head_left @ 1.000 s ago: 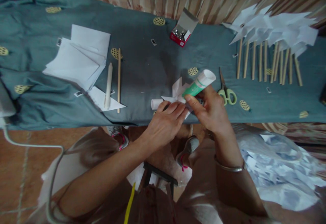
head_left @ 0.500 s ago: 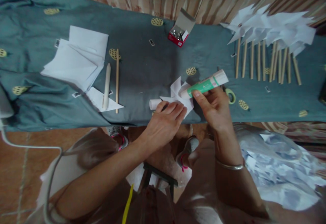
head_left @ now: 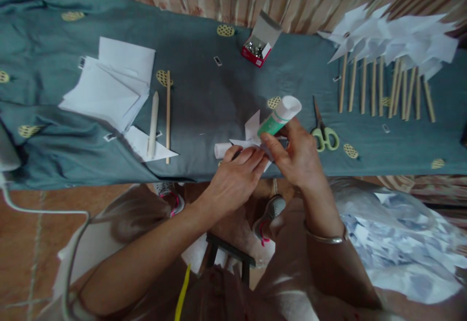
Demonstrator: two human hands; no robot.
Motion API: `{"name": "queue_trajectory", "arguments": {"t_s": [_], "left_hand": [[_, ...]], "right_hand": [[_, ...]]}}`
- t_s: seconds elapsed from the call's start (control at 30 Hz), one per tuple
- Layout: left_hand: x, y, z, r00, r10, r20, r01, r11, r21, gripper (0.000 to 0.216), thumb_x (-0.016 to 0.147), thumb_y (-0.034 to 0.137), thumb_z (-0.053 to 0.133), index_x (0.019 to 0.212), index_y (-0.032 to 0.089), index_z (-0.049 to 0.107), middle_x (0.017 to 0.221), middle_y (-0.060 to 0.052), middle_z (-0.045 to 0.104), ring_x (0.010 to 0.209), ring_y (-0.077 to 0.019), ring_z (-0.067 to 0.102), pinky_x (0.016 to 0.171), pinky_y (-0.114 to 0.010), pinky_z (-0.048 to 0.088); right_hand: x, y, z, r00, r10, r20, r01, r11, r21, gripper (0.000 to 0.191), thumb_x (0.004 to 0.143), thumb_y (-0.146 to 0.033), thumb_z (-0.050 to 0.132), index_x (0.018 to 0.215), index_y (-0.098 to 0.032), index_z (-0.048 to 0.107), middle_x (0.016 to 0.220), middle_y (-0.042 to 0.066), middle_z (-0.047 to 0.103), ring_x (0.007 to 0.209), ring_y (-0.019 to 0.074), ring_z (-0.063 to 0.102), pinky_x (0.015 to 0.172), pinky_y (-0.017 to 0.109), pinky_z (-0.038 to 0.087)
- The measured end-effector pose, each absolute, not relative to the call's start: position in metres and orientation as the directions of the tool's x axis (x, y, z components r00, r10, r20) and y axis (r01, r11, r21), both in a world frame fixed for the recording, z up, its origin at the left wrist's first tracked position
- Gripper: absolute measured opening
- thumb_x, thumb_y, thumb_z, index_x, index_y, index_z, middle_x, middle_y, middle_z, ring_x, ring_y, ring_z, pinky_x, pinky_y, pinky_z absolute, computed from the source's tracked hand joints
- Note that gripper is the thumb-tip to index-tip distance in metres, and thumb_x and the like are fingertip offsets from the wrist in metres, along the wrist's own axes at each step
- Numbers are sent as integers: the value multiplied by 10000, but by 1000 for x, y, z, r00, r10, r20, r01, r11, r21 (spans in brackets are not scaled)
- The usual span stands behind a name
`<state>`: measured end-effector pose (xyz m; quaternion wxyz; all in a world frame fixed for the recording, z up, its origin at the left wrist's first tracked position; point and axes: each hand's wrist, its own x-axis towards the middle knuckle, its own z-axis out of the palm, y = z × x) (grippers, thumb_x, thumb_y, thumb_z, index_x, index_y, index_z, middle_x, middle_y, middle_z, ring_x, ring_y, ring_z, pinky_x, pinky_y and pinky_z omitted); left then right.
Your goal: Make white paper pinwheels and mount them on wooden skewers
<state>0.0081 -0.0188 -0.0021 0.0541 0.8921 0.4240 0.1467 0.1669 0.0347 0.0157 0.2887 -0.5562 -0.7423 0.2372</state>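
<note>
My right hand (head_left: 297, 158) grips a green and white glue stick (head_left: 279, 116), tilted with its lower tip down on a folded white paper piece (head_left: 252, 131). My left hand (head_left: 237, 177) lies with its fingers flat on that paper, pressing it to the teal cloth (head_left: 204, 97) near the table's front edge. A small white cap (head_left: 222, 150) lies just left of my left fingertips.
Green-handled scissors (head_left: 323, 133) lie right of my hands. Several finished white paper pinwheels on wooden sticks (head_left: 386, 68) line the far right. A red box of pins (head_left: 260, 44) sits at the back. White paper sheets (head_left: 109, 85) and two sticks (head_left: 160, 112) lie to the left.
The glue stick swung from lying nearly flat and pointing right to a steeper tilt over the paper, uncovering the scissors. My left hand stayed pressed on the paper.
</note>
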Motion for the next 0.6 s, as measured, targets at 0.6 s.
{"name": "queue_trajectory", "arguments": {"t_s": [0.6], "left_hand": [[10,-19,-4,587,772,246,746,-633,205,317,943,187,450,1224,117,580,1216,-109,633,1084,-245,554,965,-419,358]], "right_hand": [[170,29,22,-266,953,145,756,300,-582,245,899,-410,569,1034,-206,573,861,75,679,804,251,637,730,373,490]]}}
